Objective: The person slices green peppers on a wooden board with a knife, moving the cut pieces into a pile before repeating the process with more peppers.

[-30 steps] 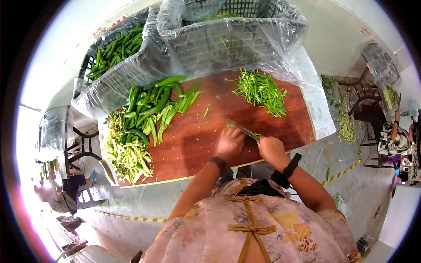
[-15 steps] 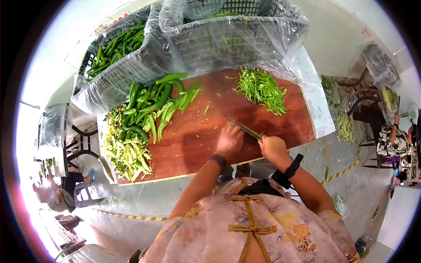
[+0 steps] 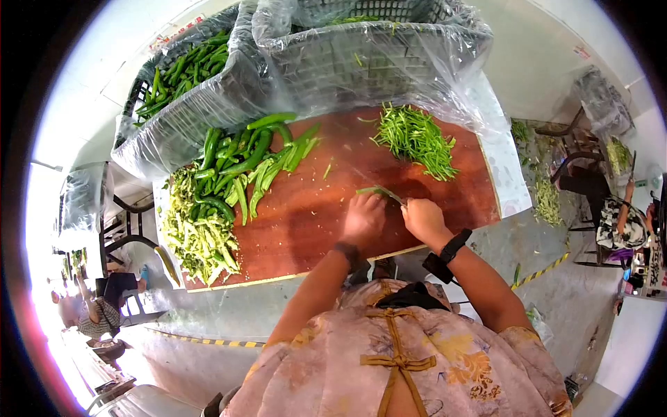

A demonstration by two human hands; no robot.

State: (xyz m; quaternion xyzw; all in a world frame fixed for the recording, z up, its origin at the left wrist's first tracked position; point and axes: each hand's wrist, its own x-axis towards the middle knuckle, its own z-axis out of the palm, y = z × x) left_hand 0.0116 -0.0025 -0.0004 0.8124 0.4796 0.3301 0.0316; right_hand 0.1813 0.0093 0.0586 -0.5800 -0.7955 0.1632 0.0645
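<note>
Near the front of the reddish-brown board [image 3: 306, 215], my left hand [image 3: 365, 217] is closed on a piece of green pepper [image 3: 368, 190] against the wood. My right hand [image 3: 424, 220], just to its right, is wrapped round the handle of a knife [image 3: 390, 195], whose narrow blade points left toward the pepper. Whole and split green peppers [image 3: 236, 161] lie at the board's left, beside a heap of pale pepper cores and seeds [image 3: 198, 243]. A pile of thin green strips [image 3: 415, 142] sits at the back right.
Behind the board stand two plastic-lined crates, one with green peppers [image 3: 187, 71], the other [image 3: 361, 62] with some green bits. A person in a patterned top [image 3: 615, 222] is at far right, another person [image 3: 101, 316] at far left. Yellow-black tape [image 3: 549, 267] marks the floor.
The knife has swung and drawn in toward my left hand, with less of its blade showing. My right hand has shifted slightly left and up.
</note>
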